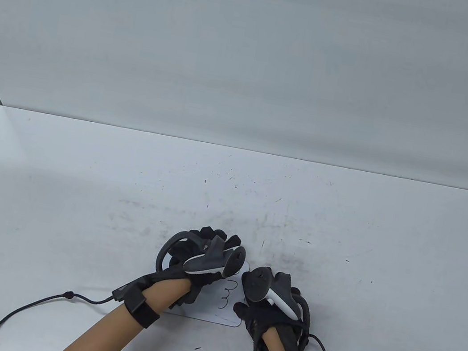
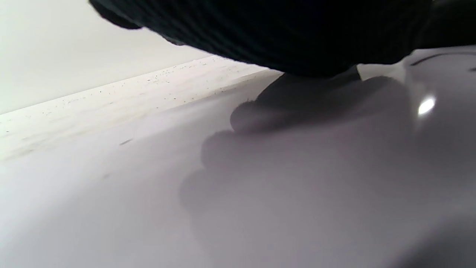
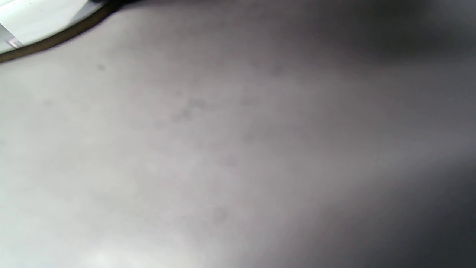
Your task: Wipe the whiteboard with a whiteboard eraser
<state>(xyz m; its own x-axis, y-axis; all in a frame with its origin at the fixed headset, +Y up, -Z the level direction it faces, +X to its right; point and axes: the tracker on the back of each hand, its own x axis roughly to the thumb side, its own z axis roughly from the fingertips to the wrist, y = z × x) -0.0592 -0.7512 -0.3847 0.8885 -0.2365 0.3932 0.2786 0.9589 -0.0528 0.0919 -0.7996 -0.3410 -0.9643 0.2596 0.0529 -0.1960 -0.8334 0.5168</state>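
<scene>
A small white whiteboard (image 1: 229,311) lies flat near the table's front edge, with black curly marks (image 1: 229,295) on it. My left hand (image 1: 208,248) rests over the board's left part and hides most of it. In the left wrist view the glove (image 2: 279,33) hangs just above the glossy board (image 2: 260,204), which mirrors the fingers; a black mark (image 2: 435,57) shows at the top right. My right hand (image 1: 260,309) sits at the board's right edge. No eraser is visible; how the fingers lie under either hand is hidden. The right wrist view is a blurred grey surface.
The white table (image 1: 78,184) has scattered dark specks and smudges around the middle. A white backdrop (image 1: 255,52) stands behind the table's far edge. A black cable (image 1: 35,300) trails from my left wrist toward the front left.
</scene>
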